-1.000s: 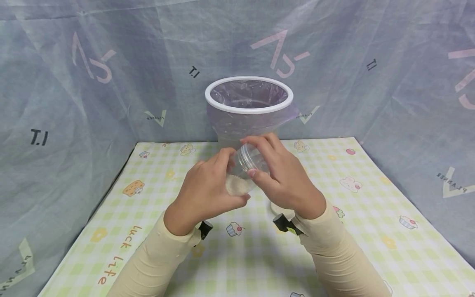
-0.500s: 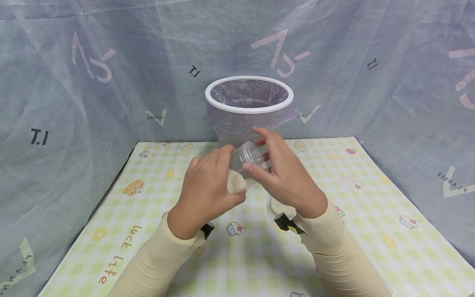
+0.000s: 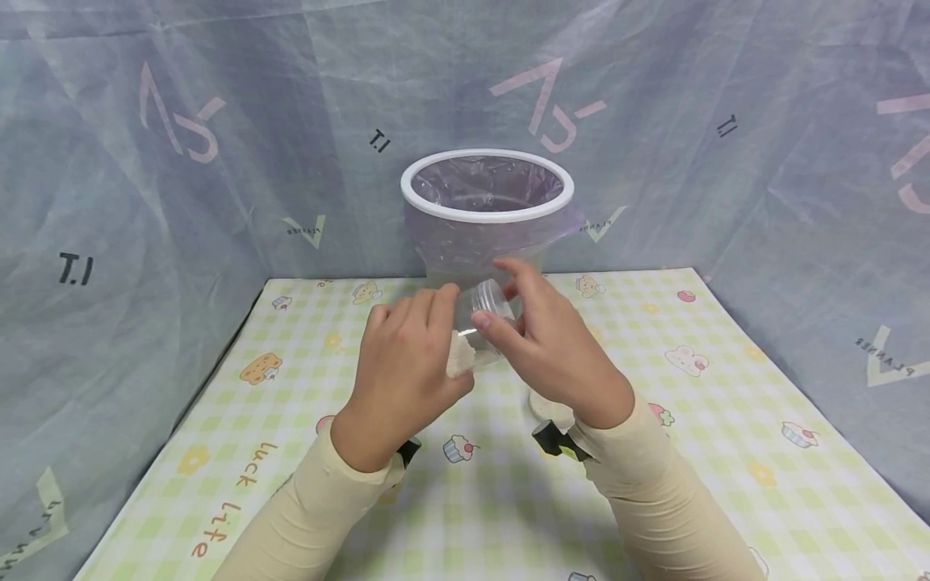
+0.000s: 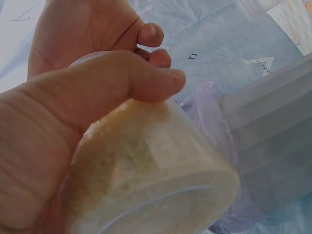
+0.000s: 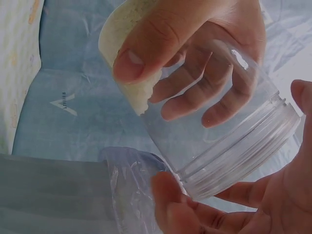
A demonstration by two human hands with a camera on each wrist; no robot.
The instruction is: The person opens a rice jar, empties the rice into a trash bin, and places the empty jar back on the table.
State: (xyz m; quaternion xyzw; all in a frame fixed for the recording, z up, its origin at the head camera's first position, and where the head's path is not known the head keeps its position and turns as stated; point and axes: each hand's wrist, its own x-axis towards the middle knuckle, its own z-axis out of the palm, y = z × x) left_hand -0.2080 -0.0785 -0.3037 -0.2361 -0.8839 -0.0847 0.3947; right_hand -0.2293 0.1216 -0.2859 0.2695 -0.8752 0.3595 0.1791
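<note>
A clear plastic jar (image 3: 468, 311) with off-white, dough-like stuff (image 3: 459, 355) at its base end is held tilted above the table. My left hand (image 3: 403, 355) grips its base end, the thumb across the near side and the fingers round the back. My right hand (image 3: 555, 347) curls about the ridged mouth end (image 5: 239, 158); its thumb lies against the rim while the index finger stands off. Whether a clear lid sits on the mouth I cannot tell. A round whitish thing (image 3: 546, 406) lies on the table, partly hidden by the right wrist.
Behind the hands stands a bin with a white ring rim (image 3: 487, 216) and a purple plastic liner (image 3: 465, 238). The table has a green checked cloth (image 3: 291, 420) with printed figures. Grey-blue fabric (image 3: 327, 97) hangs at the back and sides.
My right hand's fingers have loosened and shifted about the jar's mouth, the index finger lifting off. The left hand has turned slightly, covering more of the off-white stuff.
</note>
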